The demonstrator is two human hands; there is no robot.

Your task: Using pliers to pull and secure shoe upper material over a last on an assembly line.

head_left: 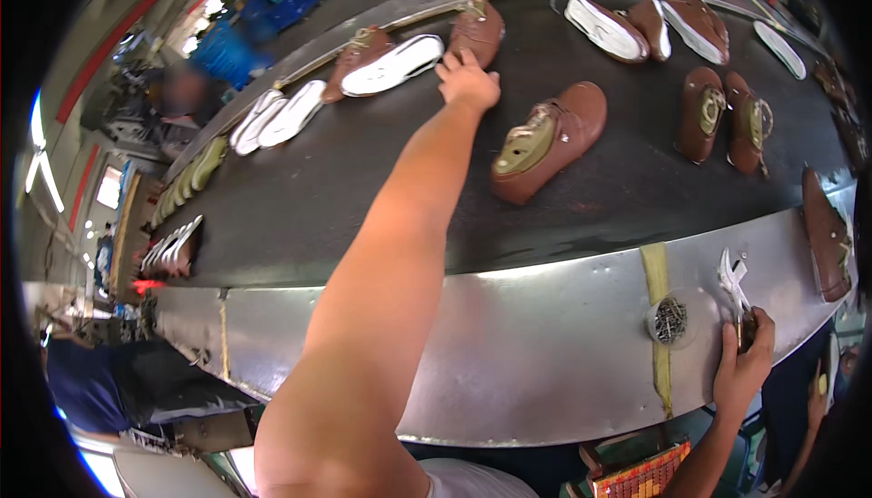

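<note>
My left hand [470, 83] reaches across the dark belt, its fingers spread at the toe of a brown lace-up shoe [480, 24] by the far edge. Its fingertips overlap the toe. To the right of my left forearm lies another brown shoe [577, 125] with green lining and loose laces, apart from both hands. Low on the right, over the metal ledge, my right hand [745, 366] is closed round the handles of silver pliers [732, 275], jaws pointing away from me. A round clear dish of small nails [670, 321] stands just left of them.
The dark belt [363, 198] carries upturned white-soled shoes [395, 66], a pair of brown shoes [701, 116] and more shoes at far right. A metal ledge [527, 334] runs along the near side. People's arms show at the top right and lower right; someone in dark clothing [91, 380] is at left.
</note>
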